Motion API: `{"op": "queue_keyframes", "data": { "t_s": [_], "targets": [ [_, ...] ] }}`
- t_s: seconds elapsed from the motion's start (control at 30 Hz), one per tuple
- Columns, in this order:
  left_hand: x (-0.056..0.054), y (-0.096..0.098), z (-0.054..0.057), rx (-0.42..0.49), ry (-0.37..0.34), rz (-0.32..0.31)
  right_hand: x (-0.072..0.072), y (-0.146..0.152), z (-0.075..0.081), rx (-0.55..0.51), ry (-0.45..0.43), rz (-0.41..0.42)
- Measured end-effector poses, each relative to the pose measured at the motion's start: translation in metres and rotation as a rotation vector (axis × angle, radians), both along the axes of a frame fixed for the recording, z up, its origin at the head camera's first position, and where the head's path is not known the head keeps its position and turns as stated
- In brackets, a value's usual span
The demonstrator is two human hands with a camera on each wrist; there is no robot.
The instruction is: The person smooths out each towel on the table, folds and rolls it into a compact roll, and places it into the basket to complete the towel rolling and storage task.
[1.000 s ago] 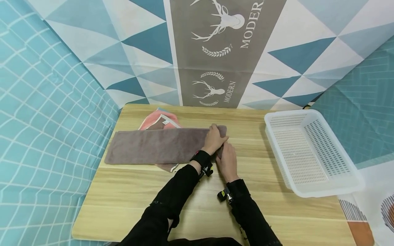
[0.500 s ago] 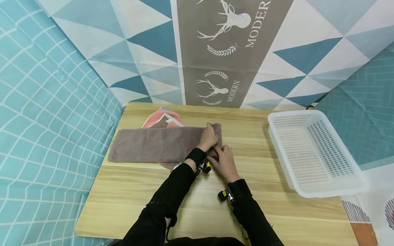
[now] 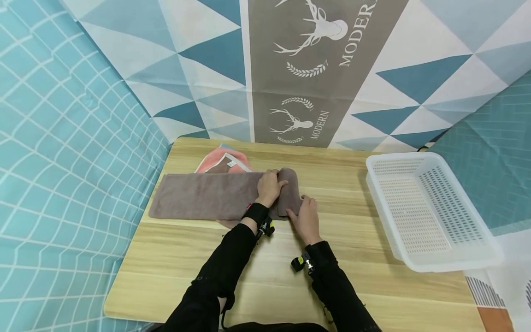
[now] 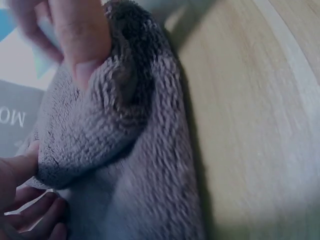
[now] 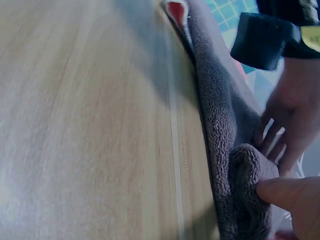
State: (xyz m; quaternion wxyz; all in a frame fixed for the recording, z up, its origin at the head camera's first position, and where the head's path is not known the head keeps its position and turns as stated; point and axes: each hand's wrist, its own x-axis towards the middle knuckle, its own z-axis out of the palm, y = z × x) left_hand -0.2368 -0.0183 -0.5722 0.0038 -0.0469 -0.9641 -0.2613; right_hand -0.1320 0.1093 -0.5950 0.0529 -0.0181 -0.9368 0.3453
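Two hands (image 3: 268, 188) (image 3: 307, 220) on towel (image 3: 220, 196) (grey-brown), end rolled

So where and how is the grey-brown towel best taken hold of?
Probably at the rolled end of the grey-brown towel, one hand at each end of the roll: left hand from the far side, right hand from the near side. The roll makes a thick, raised ridge running near to far, so it can likely be clasped round, whereas the rest lies flat.
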Motion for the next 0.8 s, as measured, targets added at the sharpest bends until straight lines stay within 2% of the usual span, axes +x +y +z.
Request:
{"op": "queue_keyframes", "data": {
  "t_s": [0.1, 0.2, 0.3, 0.37, 0.47, 0.6, 0.67, 0.8],
  "targets": [
    [-0.001, -0.005, -0.004, 0.071, 0.016, 0.043, -0.001, -0.001, 0.001, -0.011, -0.070, -0.042],
    [-0.002, -0.007, -0.005, 0.113, 0.057, 0.064, -0.004, -0.003, 0.002, -0.034, -0.102, -0.034],
    [-0.001, -0.005, -0.005, 0.097, 0.079, 0.042, -0.006, -0.006, 0.003, -0.058, -0.107, -0.018],
    [-0.001, -0.004, -0.003, 0.077, 0.067, 0.014, -0.006, -0.009, 0.003, -0.074, -0.102, -0.011],
    [0.000, -0.002, 0.001, 0.065, 0.042, -0.017, -0.007, -0.014, 0.002, -0.097, -0.076, -0.009],
    [0.002, -0.003, 0.005, 0.083, 0.018, -0.023, -0.006, -0.020, 0.000, -0.109, -0.009, 0.010],
    [0.004, -0.005, 0.005, 0.122, -0.004, -0.025, -0.006, -0.022, 0.000, -0.105, 0.032, 0.029],
    [0.006, -0.009, 0.005, 0.265, -0.089, -0.036, -0.004, -0.025, 0.000, -0.041, 0.118, 0.073]
  ]
}}
